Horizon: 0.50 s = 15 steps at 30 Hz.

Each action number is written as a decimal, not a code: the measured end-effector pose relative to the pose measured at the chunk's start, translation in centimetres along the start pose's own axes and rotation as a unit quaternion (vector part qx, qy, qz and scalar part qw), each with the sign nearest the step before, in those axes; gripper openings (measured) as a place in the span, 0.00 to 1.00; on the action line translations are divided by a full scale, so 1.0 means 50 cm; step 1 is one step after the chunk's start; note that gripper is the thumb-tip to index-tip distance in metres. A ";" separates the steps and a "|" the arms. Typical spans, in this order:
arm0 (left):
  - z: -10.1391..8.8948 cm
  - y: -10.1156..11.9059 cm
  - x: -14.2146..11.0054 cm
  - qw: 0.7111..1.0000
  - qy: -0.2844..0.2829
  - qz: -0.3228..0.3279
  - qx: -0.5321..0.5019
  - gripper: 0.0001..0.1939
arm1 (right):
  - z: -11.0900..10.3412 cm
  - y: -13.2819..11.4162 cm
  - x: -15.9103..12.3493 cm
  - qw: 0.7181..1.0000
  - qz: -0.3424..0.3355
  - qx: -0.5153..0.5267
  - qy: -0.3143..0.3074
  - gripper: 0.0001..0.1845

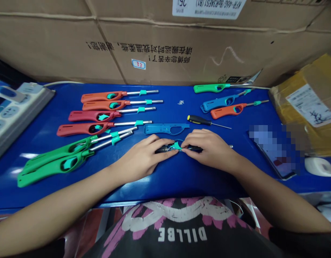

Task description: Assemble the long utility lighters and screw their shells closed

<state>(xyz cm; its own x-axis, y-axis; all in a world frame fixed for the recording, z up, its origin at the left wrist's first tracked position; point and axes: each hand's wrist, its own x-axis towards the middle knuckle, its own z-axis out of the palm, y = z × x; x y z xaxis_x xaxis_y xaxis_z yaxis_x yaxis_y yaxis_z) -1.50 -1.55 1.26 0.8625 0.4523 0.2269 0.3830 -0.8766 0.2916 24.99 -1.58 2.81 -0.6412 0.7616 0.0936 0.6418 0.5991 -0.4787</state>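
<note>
In the middle of the blue table, both hands hold an opened utility lighter with a teal trigger (177,146) and dark inner parts. My left hand (142,157) pinches its left end, thumb and fingers closed round the dark body. My right hand (209,147) grips the other end, fingertips beside the trigger. The metal tip (231,146) sticks out past the right hand. Much of the lighter is hidden by the fingers. Just behind the hands lies a loose blue half-shell (165,129). A screwdriver (199,120) with a yellow and black handle rests beyond the right hand.
Several orange, red and green lighters (98,116) lie at the left. A green, a blue and an orange lighter (226,111) lie back right. A power strip (13,107), large carton (143,43), taped box (307,107), phone (273,154) and white mouse (320,167) surround the table (176,182).
</note>
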 end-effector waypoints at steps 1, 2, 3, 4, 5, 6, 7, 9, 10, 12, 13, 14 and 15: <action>0.001 -0.001 0.000 1.000 0.002 0.001 -0.001 0.27 | 0.001 0.000 0.000 1.000 0.002 0.004 0.001 0.03; 0.001 -0.002 -0.001 1.000 0.004 0.001 -0.002 0.27 | 0.002 0.001 0.000 1.000 0.004 0.008 0.001 0.03; 0.002 -0.003 -0.001 1.000 0.007 0.002 -0.004 0.27 | 0.002 0.002 0.000 1.000 0.004 0.011 0.001 0.03; 0.003 -0.004 -0.001 1.000 0.011 0.002 -0.008 0.27 | 0.003 0.003 0.000 1.000 0.004 0.012 0.001 0.03; 0.003 -0.004 -0.001 1.000 0.017 0.002 -0.013 0.26 | 0.002 0.004 -0.001 1.000 0.002 0.013 0.002 0.04; 0.003 -0.005 -0.001 1.000 0.025 0.001 -0.019 0.24 | 0.002 0.005 -0.001 1.000 -0.001 0.016 0.003 0.04; 0.004 -0.006 0.000 0.999 0.035 -0.002 -0.025 0.23 | 0.000 0.005 -0.001 1.000 -0.005 0.021 0.005 0.05; 0.004 -0.007 0.001 0.998 0.054 -0.011 -0.042 0.19 | -0.003 0.006 -0.001 0.999 -0.013 0.040 0.025 0.06; 0.004 -0.007 0.002 0.997 0.061 -0.017 -0.050 0.18 | -0.005 0.006 0.000 0.998 -0.016 0.052 0.043 0.07; 0.003 -0.006 0.002 0.996 0.067 -0.025 -0.062 0.17 | -0.009 0.006 0.001 0.993 -0.014 0.070 0.092 0.07; 0.003 -0.006 0.002 0.995 0.066 -0.029 -0.066 0.16 | -0.011 0.007 0.001 0.991 -0.013 0.073 0.114 0.07; 0.003 -0.005 0.001 0.995 0.065 -0.031 -0.068 0.16 | -0.013 0.008 0.001 0.989 -0.013 0.073 0.127 0.06; 0.003 -0.005 0.001 0.995 0.063 -0.033 -0.068 0.16 | -0.014 0.009 0.001 0.989 -0.014 0.067 0.130 0.06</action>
<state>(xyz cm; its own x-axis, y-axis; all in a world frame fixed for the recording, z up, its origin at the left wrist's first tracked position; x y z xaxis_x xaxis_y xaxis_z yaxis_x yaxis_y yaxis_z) -1.50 -1.32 1.04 0.7855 0.5322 0.3159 0.3812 -0.8181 0.4305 25.57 -1.10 3.20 -0.5180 0.7928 0.3213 0.5519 0.5967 -0.5825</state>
